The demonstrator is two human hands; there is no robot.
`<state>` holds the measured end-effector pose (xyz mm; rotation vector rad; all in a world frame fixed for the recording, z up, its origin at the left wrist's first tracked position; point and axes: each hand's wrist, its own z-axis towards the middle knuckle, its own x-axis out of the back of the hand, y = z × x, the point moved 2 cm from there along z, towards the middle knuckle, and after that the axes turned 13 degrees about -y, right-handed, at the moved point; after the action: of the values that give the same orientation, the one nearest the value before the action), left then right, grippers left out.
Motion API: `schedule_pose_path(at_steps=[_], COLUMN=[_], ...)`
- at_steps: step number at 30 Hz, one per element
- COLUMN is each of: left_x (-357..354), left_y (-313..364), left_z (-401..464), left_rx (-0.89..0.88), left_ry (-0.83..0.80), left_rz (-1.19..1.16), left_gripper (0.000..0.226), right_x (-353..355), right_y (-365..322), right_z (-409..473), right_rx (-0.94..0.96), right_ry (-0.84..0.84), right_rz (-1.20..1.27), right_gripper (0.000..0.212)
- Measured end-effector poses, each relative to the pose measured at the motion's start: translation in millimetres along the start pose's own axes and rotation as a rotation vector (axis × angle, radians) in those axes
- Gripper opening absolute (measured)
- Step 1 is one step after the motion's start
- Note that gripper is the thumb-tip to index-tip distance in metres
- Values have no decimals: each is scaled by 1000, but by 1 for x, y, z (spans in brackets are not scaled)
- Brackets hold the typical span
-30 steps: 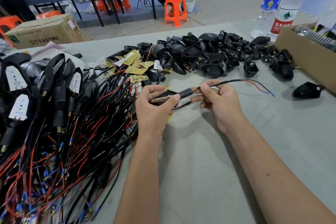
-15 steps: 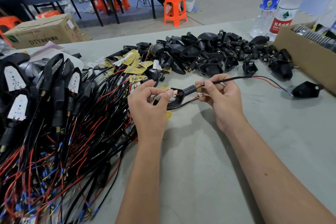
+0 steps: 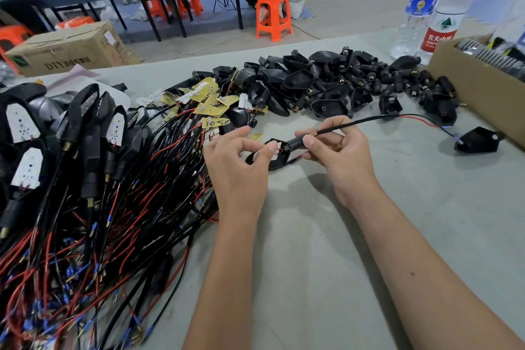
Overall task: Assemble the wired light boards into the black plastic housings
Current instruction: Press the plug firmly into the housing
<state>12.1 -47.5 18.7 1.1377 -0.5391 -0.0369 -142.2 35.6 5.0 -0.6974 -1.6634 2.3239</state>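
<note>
Just in front of the heap of empty housings (image 3: 335,85), the left hand (image 3: 238,167) pinches a light board (image 3: 274,150) into 1 black housing (image 3: 272,160); the right hand (image 3: 338,156) grips its stem, steadying it for seating.

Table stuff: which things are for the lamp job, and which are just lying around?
For the job: left hand, right hand, black housing, light board, sleeved wire, spare housings.
Lying about: water bottles, cardboard box.
</note>
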Motion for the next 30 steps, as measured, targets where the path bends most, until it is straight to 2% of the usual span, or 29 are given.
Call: schedule_pose_path(at_steps=[3, 7, 10, 12, 15, 17, 23, 30], left_x=[-3, -2, -2, 0, 4, 7, 10, 9], left_y=[-5, -7, -7, -6, -6, -7, -10, -9], left_z=[1, 0, -1, -2, -2, -1, -2, -2], left_rx=[146, 222, 296, 370, 451, 460, 429, 420], left_ry=[-7, 87, 109, 73, -97, -159, -175, -195], left_rz=[-183, -411, -576, -691, -741, -756, -754, -780], left_gripper=[17, 24, 38, 34, 11, 11, 16, 14], right_x=[0, -1, 0, 1, 5, 8, 11, 11], right_y=[-2, -1, 0, 2, 3, 3, 2, 4], right_z=[0, 1, 2, 2, 1, 1, 2, 4], right_rx=[11, -31, -51, -76, -117, -127, -149, -135], right_ry=[-8, -38, -7, 45, 110, 129, 127, 168], right_rz=[61, 176, 196, 191, 150, 145, 221, 213], right_gripper=[27, 11, 8, 7, 6, 6, 11, 1])
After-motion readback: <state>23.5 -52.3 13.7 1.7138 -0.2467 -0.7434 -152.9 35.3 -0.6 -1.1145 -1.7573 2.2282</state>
